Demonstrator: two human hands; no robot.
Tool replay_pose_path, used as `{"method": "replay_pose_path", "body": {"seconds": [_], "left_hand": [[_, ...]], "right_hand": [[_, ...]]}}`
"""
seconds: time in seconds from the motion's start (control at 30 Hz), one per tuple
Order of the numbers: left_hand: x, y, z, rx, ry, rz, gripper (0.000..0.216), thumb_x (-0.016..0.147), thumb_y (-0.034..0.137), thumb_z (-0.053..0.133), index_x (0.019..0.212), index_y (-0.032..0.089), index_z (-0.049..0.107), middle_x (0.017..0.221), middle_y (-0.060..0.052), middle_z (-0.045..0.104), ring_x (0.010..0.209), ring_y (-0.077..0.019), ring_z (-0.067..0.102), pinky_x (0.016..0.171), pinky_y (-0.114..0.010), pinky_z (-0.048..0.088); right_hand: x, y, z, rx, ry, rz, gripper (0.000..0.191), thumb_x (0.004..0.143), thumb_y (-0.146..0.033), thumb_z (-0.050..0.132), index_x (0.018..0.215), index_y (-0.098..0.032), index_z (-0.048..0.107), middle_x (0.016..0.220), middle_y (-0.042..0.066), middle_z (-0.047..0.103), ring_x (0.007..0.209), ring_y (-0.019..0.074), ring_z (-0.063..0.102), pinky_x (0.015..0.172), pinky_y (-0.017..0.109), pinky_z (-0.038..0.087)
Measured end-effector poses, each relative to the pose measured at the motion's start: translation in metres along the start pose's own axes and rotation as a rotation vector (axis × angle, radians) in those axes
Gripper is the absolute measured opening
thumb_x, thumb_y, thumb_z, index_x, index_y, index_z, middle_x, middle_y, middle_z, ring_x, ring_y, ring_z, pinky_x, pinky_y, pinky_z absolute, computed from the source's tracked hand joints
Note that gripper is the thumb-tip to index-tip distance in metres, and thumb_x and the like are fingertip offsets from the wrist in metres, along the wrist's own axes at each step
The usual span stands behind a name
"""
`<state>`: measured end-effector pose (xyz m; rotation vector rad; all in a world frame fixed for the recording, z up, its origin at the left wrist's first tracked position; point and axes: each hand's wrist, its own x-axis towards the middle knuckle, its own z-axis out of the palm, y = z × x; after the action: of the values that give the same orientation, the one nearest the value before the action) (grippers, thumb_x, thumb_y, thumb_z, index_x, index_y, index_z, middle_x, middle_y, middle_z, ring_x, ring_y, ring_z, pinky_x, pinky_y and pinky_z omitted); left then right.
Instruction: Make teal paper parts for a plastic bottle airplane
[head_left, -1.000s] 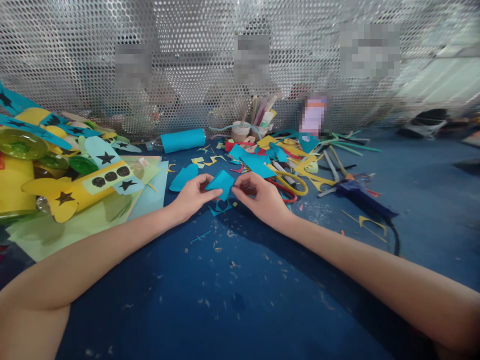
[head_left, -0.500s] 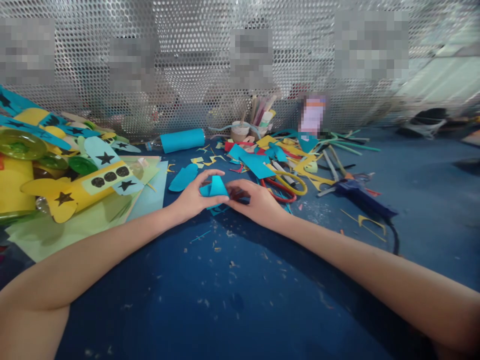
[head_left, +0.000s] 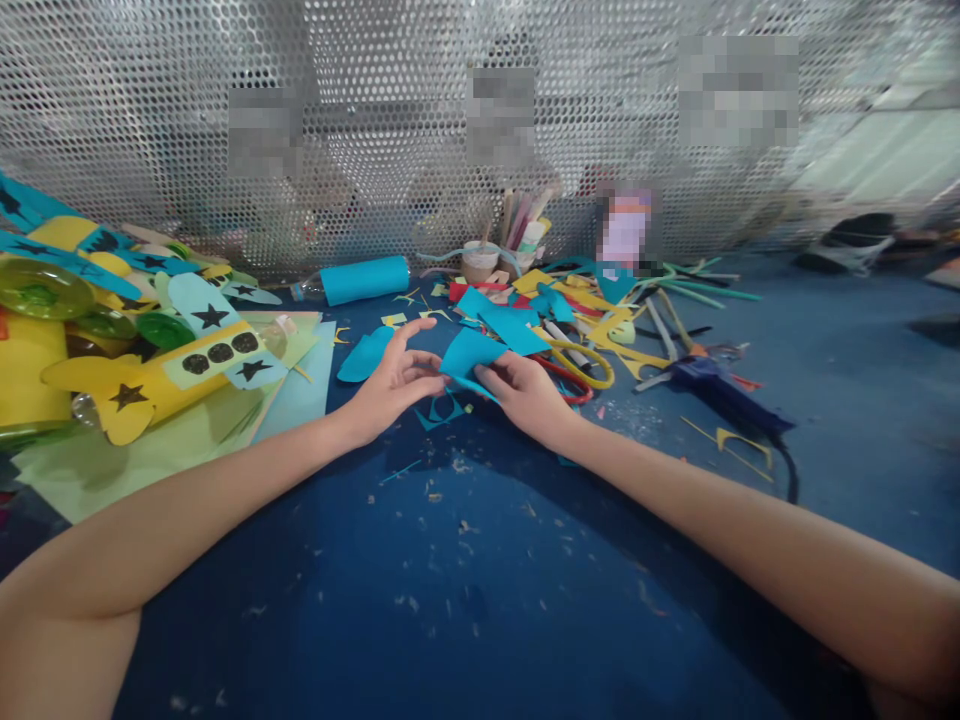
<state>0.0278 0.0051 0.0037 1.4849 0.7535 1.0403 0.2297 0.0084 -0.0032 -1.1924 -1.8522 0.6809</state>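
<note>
Between my hands is a bent piece of bright blue paper (head_left: 471, 352), its two ends curving apart like a loose fold. My right hand (head_left: 529, 398) pinches it at its right side with thumb and fingers. At its left edge, my left hand (head_left: 390, 392) has the index finger stretched up and the other fingers loosely curved; the thumb tip is close to the paper, and whether it touches cannot be made out. Just behind my left hand lies a rounded blue paper cutout (head_left: 366, 356). Blue paper offcuts (head_left: 439, 412) lie on the table below the held piece.
Paper-and-bottle airplanes (head_left: 191, 365) and paper sheets (head_left: 300, 385) lie at left. A blue-wrapped bottle (head_left: 366, 281) is at the back. Scissors with yellow handles (head_left: 592, 365), paper scraps, cups of sticks (head_left: 480, 262) and a blue glue gun (head_left: 720, 395) sit right, before a perforated metal screen (head_left: 375, 130).
The curled blue paper has opened out and shifted right into my right hand's pinch. My left hand has loosened from it, its index finger lifting.
</note>
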Motion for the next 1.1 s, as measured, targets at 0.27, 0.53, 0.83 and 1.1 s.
{"method": "replay_pose_path", "body": {"seconds": [0.27, 0.53, 0.83, 1.1], "left_hand": [[0.003, 0.002, 0.001, -0.059, -0.008, -0.031, 0.024, 0.089, 0.046, 0.048, 0.1, 0.024, 0.048, 0.101, -0.004, 0.057, 0.088, -0.0163, 0.06, 0.074, -0.029, 0.052], [0.0, -0.003, 0.003, 0.116, -0.021, 0.122, 0.035, 0.075, 0.021, 0.068, 0.096, 0.024, 0.04, 0.105, -0.001, 0.051, 0.088, -0.0132, 0.059, 0.073, -0.027, 0.052], [0.004, -0.007, -0.007, 0.249, -0.06, -0.05, 0.053, 0.08, 0.019, 0.063, 0.132, 0.017, 0.052, 0.117, -0.009, 0.065, 0.101, -0.0231, 0.062, 0.09, -0.043, 0.05], [0.005, -0.007, -0.006, 0.106, -0.025, -0.098, 0.063, 0.077, 0.016, 0.066, 0.138, 0.017, 0.048, 0.128, -0.01, 0.061, 0.11, -0.0259, 0.059, 0.093, -0.044, 0.048]], "right_hand": [[-0.003, -0.007, 0.0, -0.084, -0.056, -0.05, 0.02, 0.085, -0.037, 0.051, 0.074, -0.021, 0.051, 0.072, 0.003, 0.062, 0.065, 0.0173, 0.055, 0.062, 0.033, 0.044], [-0.001, 0.002, 0.004, 0.217, -0.019, 0.021, 0.035, 0.082, -0.041, 0.06, 0.099, -0.024, 0.035, 0.066, -0.004, 0.06, 0.057, 0.0161, 0.058, 0.06, 0.033, 0.049], [0.021, -0.017, -0.044, -0.599, -0.079, 0.031, 0.017, 0.09, -0.034, 0.051, 0.085, -0.018, 0.052, 0.091, 0.013, 0.066, 0.088, 0.0243, 0.063, 0.08, 0.038, 0.047], [0.029, -0.01, -0.074, -1.206, -0.505, 0.306, 0.029, 0.084, -0.023, 0.054, 0.102, 0.0, 0.061, 0.112, 0.029, 0.06, 0.096, 0.0336, 0.063, 0.073, 0.035, 0.044]]}}
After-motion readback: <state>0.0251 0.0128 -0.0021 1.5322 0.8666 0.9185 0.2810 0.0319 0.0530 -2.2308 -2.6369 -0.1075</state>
